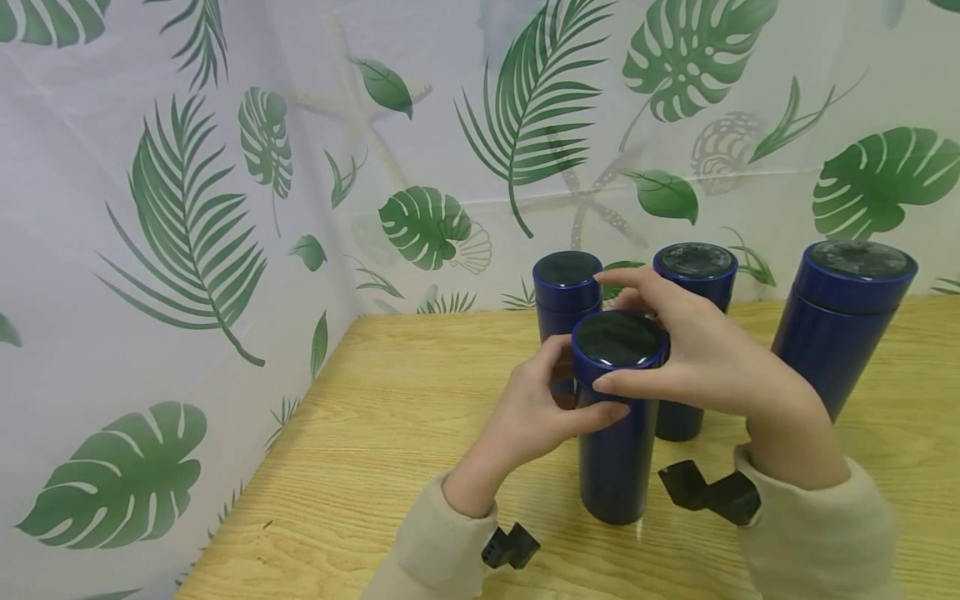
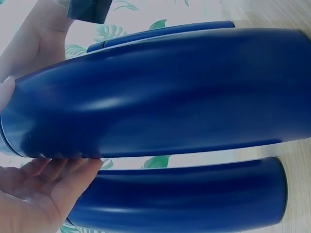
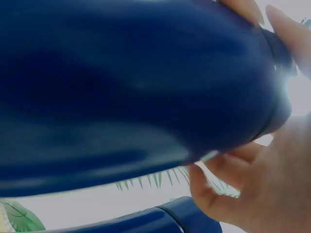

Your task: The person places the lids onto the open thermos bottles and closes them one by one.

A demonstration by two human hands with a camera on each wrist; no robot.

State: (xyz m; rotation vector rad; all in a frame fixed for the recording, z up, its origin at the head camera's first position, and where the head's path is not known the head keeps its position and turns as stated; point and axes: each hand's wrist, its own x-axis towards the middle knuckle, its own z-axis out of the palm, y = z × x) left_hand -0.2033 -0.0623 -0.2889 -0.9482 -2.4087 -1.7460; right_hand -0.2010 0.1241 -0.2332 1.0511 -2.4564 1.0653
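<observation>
A dark blue thermos flask [image 1: 615, 475] with a glossy black lid top [image 1: 622, 340] stands upright on the table in front of me. My left hand [image 1: 528, 408] grips its upper body from the left, thumb across the front. From the right, my right hand [image 1: 708, 354] holds the flask around its lid, thumb on the near side and fingers behind. The left wrist view shows the flask body [image 2: 170, 92] large, left fingers [image 2: 73, 179] against it below the lid. In the right wrist view the lid seam shows beside the right hand [image 3: 257, 184].
Three similar blue flasks stand around: one behind left [image 1: 566, 287], one behind right [image 1: 678, 422], and a bigger-looking one [image 1: 832, 350] beyond my right wrist. The wood-grain table [image 1: 360, 467] meets a leaf-patterned curtain [image 1: 420, 150] at the back and left.
</observation>
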